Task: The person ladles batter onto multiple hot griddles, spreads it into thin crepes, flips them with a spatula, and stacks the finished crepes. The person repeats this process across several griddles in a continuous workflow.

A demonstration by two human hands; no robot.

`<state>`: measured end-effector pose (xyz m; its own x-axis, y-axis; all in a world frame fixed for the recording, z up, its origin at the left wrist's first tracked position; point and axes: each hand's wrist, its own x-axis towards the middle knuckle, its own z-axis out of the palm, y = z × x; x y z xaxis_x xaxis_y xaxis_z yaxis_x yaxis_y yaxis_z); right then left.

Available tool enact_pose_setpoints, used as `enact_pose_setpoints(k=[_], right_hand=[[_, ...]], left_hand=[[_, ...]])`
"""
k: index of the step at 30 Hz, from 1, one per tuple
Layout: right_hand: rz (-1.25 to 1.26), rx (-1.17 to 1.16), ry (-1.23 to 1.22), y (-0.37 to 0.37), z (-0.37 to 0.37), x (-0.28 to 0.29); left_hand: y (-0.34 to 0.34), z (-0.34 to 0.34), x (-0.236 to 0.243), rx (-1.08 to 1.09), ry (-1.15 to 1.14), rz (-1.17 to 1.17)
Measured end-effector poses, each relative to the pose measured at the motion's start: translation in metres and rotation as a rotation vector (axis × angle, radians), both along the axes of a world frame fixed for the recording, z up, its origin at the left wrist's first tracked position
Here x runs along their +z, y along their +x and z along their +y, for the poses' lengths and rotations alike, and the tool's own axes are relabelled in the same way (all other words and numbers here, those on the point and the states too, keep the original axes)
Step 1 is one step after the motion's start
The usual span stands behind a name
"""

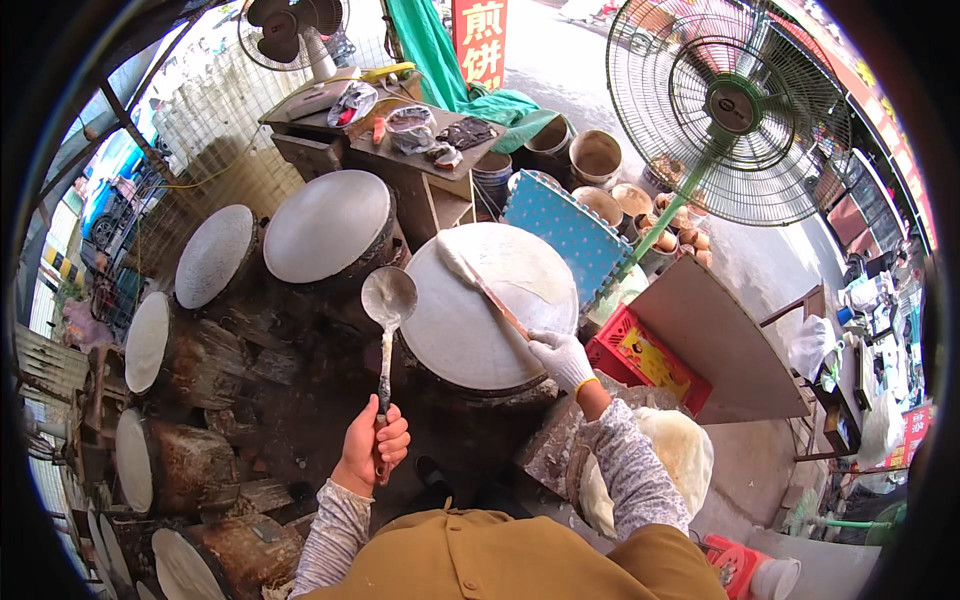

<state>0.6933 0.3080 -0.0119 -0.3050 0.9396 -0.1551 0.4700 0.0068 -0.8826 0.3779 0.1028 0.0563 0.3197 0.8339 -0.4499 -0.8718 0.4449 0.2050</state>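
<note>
My bare left hand (368, 446) is wrapped round the dark handle of a ladle (390, 297). The ladle's round bowl, coated with pale batter, is held up beside the nearest round griddle (465, 345). In a white knit glove, my right hand (562, 358) closes on the end of a wooden-handled spreader (505, 312). The spreader's batter-covered blade lies on the far left part of that griddle. A thin pale layer of batter (525, 255) shows on the griddle's surface beyond the spreader.
More round griddles (328, 225) on drum stoves curve along the left. Right of me sits a stack of pale flatbreads (675, 455), near a red crate (645, 350) and a brown board (710, 345). A green standing fan (730, 105), blue dotted panel (565, 235) and cluttered table (400, 150) stand beyond.
</note>
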Motion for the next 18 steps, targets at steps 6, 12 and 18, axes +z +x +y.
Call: enact_pose_setpoints(k=[6, 12, 18], right_hand=[[0.034, -0.140, -0.131, 0.046, 0.028, 0.007], [0.010, 0.118, -0.127, 0.008, 0.019, 0.008], [0.117, 0.036, -0.323, 0.041, 0.031, 0.037]], left_hand=[[0.018, -0.012, 0.004, 0.035, 0.006, 0.016], [0.026, -0.026, 0.001, 0.103, -0.051, -0.026], [0.026, -0.044, 0.006, 0.170, -0.026, 0.012]])
